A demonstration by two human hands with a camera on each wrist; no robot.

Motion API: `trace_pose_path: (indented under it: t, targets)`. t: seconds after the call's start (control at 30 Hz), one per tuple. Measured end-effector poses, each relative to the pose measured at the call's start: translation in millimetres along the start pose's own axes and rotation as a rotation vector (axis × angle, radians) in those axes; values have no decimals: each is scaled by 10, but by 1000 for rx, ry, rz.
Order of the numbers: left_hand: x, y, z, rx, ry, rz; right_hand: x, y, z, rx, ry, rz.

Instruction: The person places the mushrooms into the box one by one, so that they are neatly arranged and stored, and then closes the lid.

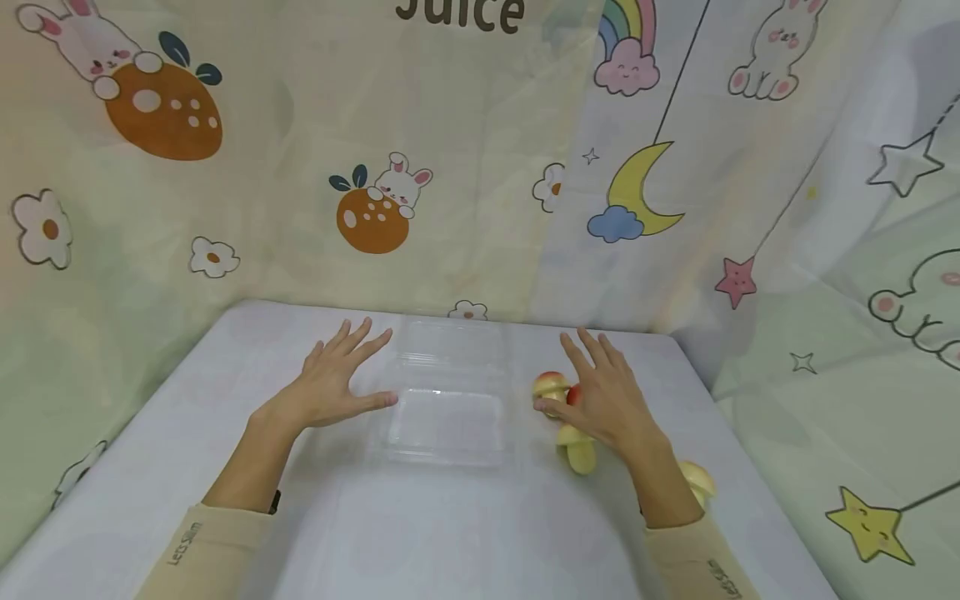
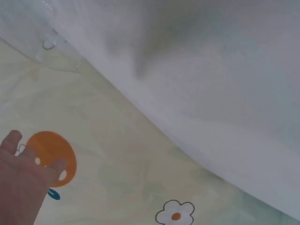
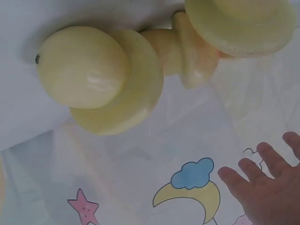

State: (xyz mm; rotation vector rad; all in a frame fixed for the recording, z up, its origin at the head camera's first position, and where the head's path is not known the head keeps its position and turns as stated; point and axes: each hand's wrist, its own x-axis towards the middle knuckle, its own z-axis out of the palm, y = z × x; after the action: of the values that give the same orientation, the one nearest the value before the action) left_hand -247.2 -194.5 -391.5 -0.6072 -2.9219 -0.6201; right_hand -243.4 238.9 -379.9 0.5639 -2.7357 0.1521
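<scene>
A clear plastic clamshell box [image 1: 446, 458] lies open at the middle of the table, its lid half [image 1: 450, 343] towards the back. My left hand [image 1: 330, 383] is spread beside the box, thumb tip at its left edge in the head view; it holds nothing. My right hand [image 1: 611, 396], fingers also spread, hovers by a group of toy mushrooms. Among them are a red-topped mushroom [image 1: 551, 382], a second red cap [image 1: 574, 395] partly hidden behind the hand, and a pale yellow mushroom [image 1: 581, 454]. Another pale mushroom [image 1: 697, 479] lies beside the right wrist.
A white cloth covers the table [image 1: 450, 533]. Behind it and along both sides hang printed curtains [image 1: 480, 167] with rabbits, oranges, flowers and stars. In the right wrist view, large pale mushrooms [image 3: 84, 68] lie close to the camera.
</scene>
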Motion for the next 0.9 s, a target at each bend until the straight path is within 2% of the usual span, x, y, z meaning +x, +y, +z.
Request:
trace_pose_path:
  t: [0.2,0.6,0.9]
  targets:
    - [-31,-58,22,-76,-19,-11,-39,25,10,20,-19,-5]
    - [-97,-122,83,-196,-74,-29,-198,129,57,99,-25,39]
    - [-130,-154,92,-278,-106,-18,-316,225,76,114,-43,84]
